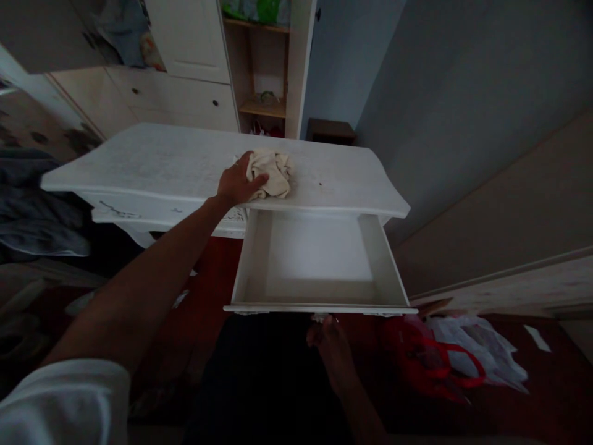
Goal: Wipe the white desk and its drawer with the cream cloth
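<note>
A crumpled cream cloth (273, 174) lies on the white table top (176, 154), and my left hand (237, 181) grips its left side, thumb on top. Below the table's front edge a drawer (319, 253) is pulled well out toward me; its inside is bare. My right hand (330, 345) is at the drawer's front, fingers closed around the small knob (319, 317), which they partly cover.
Behind the table stands a white cupboard (189, 37) with an open shelf section. A grey wall (463, 123) runs along the right. On the reddish floor at right lie a red bag (417, 358) and a white plastic bag (482, 349). Grey fabric (37, 204) hangs at left.
</note>
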`<action>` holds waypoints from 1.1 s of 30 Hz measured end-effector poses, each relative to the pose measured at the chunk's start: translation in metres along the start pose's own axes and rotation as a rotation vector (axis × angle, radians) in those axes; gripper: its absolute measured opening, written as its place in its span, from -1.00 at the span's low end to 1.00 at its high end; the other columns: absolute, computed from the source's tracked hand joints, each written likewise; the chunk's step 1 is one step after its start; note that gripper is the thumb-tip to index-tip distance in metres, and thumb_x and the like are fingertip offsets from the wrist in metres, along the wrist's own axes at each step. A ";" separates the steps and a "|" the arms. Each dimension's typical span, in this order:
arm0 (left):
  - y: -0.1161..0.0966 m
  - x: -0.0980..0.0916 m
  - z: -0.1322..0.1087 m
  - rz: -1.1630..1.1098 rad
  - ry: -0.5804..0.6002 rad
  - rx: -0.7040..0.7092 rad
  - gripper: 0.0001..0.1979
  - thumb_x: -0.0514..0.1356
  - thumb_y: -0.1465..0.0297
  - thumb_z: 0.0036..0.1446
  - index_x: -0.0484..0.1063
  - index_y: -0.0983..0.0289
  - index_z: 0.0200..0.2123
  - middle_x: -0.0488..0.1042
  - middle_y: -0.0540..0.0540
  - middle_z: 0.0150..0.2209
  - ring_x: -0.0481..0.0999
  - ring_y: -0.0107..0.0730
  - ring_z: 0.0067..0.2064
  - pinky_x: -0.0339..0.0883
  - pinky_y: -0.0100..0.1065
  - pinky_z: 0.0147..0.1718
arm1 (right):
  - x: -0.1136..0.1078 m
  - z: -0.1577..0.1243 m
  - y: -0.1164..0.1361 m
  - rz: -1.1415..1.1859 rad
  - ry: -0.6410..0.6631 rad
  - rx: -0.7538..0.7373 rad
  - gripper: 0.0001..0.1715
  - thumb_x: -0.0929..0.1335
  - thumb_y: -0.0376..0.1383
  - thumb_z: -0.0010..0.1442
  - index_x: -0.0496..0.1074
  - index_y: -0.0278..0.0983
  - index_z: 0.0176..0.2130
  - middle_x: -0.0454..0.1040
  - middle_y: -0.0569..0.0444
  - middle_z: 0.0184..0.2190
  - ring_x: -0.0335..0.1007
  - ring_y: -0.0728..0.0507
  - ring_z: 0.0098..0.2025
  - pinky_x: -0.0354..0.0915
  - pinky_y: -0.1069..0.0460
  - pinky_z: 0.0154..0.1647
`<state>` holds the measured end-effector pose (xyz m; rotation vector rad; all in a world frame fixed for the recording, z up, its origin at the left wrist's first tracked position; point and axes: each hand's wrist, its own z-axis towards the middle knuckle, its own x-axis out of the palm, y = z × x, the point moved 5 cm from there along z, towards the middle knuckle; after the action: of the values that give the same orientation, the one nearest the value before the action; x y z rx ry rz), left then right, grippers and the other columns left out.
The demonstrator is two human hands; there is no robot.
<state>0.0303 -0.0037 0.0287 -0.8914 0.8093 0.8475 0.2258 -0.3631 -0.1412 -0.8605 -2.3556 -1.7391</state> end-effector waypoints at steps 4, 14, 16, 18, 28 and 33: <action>0.001 0.001 0.001 -0.001 -0.004 0.007 -0.18 -0.01 -0.12 0.16 0.02 0.24 0.34 0.41 0.26 0.18 0.46 -0.05 0.10 0.33 -0.12 0.06 | 0.005 -0.002 0.015 0.025 -0.021 -0.021 -0.46 0.42 0.16 0.08 0.47 -0.27 -0.35 0.43 0.14 -0.55 0.32 -0.03 -0.50 0.26 0.05 -0.43; -0.002 0.000 -0.001 0.009 -0.024 0.031 -0.18 -0.02 -0.11 0.17 0.03 0.29 0.33 0.43 0.30 0.16 0.47 -0.09 0.07 0.31 -0.16 0.07 | 0.013 0.007 0.027 -0.018 -0.034 -0.073 -0.46 0.41 0.16 0.10 0.46 -0.27 -0.37 0.42 0.15 -0.58 0.29 -0.01 -0.54 0.22 0.07 -0.48; -0.002 0.000 -0.001 0.005 -0.023 0.030 -0.18 -0.01 -0.11 0.17 0.03 0.29 0.33 0.44 0.30 0.14 0.48 -0.08 0.06 0.32 -0.15 0.06 | 0.016 0.013 0.027 -0.029 -0.032 -0.076 -0.46 0.41 0.16 0.10 0.45 -0.27 -0.38 0.42 0.15 -0.59 0.29 -0.01 -0.55 0.21 0.07 -0.49; -0.002 0.000 -0.001 0.001 -0.021 0.029 -0.17 0.00 -0.11 0.16 0.04 0.29 0.33 0.45 0.29 0.13 0.49 -0.06 0.05 0.32 -0.14 0.05 | 0.019 0.020 0.028 -0.043 -0.035 -0.080 -0.45 0.41 0.18 0.08 0.45 -0.27 -0.39 0.43 0.15 -0.60 0.28 -0.01 -0.55 0.20 0.07 -0.49; 0.000 0.001 -0.001 -0.002 -0.038 0.053 -0.18 -0.01 -0.10 0.17 0.04 0.29 0.34 0.41 0.27 0.18 0.47 -0.03 0.08 0.30 -0.14 0.06 | 0.035 0.072 0.051 -0.018 0.004 -0.097 -0.46 0.44 0.17 0.03 0.48 -0.25 -0.40 0.44 0.17 -0.65 0.29 0.01 -0.57 0.22 0.09 -0.48; 0.000 0.001 -0.002 0.009 -0.036 0.044 -0.18 0.00 -0.09 0.18 0.04 0.31 0.34 0.44 0.29 0.14 0.48 -0.01 0.08 0.30 -0.14 0.04 | 0.037 0.105 0.059 -0.020 -0.024 -0.049 -0.49 0.44 0.13 0.03 0.48 -0.28 -0.41 0.50 0.11 -0.63 0.35 -0.01 -0.57 0.27 0.10 -0.49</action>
<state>0.0303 -0.0054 0.0266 -0.8321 0.7981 0.8490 0.2500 -0.2424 -0.1132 -0.8722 -2.3537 -1.8109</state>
